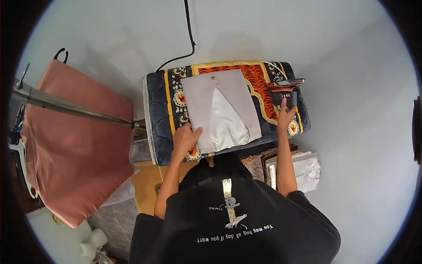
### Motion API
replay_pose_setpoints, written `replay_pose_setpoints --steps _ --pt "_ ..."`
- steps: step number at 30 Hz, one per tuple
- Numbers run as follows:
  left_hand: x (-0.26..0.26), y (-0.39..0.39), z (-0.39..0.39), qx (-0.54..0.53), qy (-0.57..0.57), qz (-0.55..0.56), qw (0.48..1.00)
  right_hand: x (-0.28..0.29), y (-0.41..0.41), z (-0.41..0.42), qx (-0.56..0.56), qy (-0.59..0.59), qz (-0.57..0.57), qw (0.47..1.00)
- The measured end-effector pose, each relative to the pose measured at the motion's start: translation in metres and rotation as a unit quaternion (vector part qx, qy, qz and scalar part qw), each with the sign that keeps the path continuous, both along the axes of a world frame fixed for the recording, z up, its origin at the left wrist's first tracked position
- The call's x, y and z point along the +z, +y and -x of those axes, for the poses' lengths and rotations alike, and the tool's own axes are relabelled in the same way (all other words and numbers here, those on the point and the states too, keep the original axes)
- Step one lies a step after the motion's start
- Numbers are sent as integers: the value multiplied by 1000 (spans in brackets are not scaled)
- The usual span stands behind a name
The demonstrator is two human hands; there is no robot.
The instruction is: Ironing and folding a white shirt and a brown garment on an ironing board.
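Observation:
A pale pinkish-grey garment (pixel 199 99) lies flat on a table padded with a patterned blanket (pixel 158 109). It has a round metal fastener near its far edge, and a slit shows shiny white lining. My left hand (pixel 187 136) rests at the garment's lower left edge, thumb on the cloth and fingers partly hidden. To the right of the garment, my right hand (pixel 286 114) grips a dark clothes iron (pixel 284 94), which is tilted with its shiny soleplate facing away from me. A white cord runs from behind the iron over the blanket's far edge.
A metal rail (pixel 82 112) crosses the left side, in front of a hanging salmon-pink cloth (pixel 79 142). A black cable (pixel 189 29) runs down the wall to the table's far left corner. Folded fabrics (pixel 305 171) are stacked below the table at right.

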State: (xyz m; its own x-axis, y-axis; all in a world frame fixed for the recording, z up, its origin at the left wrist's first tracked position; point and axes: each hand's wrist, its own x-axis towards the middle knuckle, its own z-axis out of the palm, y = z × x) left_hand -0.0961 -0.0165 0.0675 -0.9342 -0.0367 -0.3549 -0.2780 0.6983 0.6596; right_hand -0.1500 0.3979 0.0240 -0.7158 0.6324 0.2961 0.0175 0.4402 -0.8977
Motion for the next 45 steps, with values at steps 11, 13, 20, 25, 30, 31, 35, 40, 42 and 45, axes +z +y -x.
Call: replay_pose_setpoints --steps 11,13,20,25,30,31,35,40,42,45 --pt "-55 9 -65 100 -63 -188 975 30 -154 -116 452 -339 298 769" --pt "-58 15 -74 131 -52 -292 946 30 -174 -128 565 -458 305 614" --pt "-22 55 -118 275 -110 -390 872 8 -195 -168 511 -414 527 538" --pt "-13 61 -141 248 -105 -328 905 -13 -207 -188 425 -260 618 609" --pt "13 40 -125 181 49 50 981 -21 -223 -183 279 -286 684 611" --pt "24 31 -110 147 91 55 983 -21 -224 -184 290 -256 692 609" --pt "43 55 -28 -89 268 -9 959 -26 -225 -188 273 -311 614 672" --pt "20 175 67 -501 354 -65 787 -36 -232 -190 247 -269 580 728" --pt "8 208 89 -651 242 47 718 -38 -238 -193 243 -259 560 749" --pt "-7 246 95 -723 217 214 620 -34 -241 -198 217 -270 563 750"
